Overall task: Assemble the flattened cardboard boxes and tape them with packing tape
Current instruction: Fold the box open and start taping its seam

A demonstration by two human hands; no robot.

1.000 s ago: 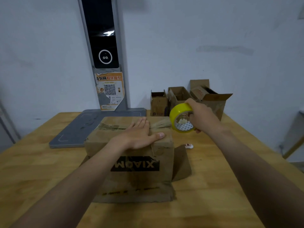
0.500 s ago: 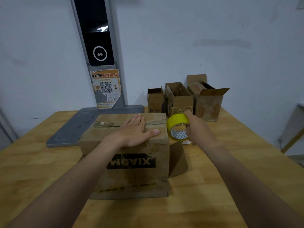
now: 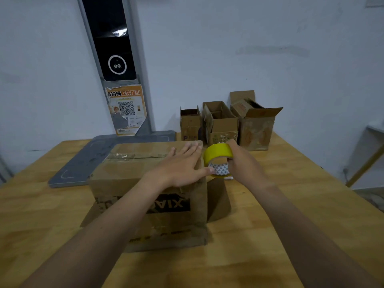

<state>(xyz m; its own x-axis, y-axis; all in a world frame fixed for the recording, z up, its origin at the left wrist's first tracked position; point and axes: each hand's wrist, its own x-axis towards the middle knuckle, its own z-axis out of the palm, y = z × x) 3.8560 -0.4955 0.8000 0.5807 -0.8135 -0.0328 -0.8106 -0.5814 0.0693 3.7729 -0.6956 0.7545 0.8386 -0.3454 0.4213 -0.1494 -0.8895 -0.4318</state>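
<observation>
Sealing the box (image 3: 124,177) top is going on, I judge: left grip (image 3: 180,167), spread flat, is pressing it at table (image 3: 291,204) centre; right grip (image 3: 245,165) is curling round the tape (image 3: 217,152) at its 3 o'clock. Next is likely needing a taut pull down.

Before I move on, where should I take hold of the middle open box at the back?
I'd pinch its near wall's top rim from above: the middle open box stands upright, top open, while the narrow box and the flapped box crowd its sides.
</observation>
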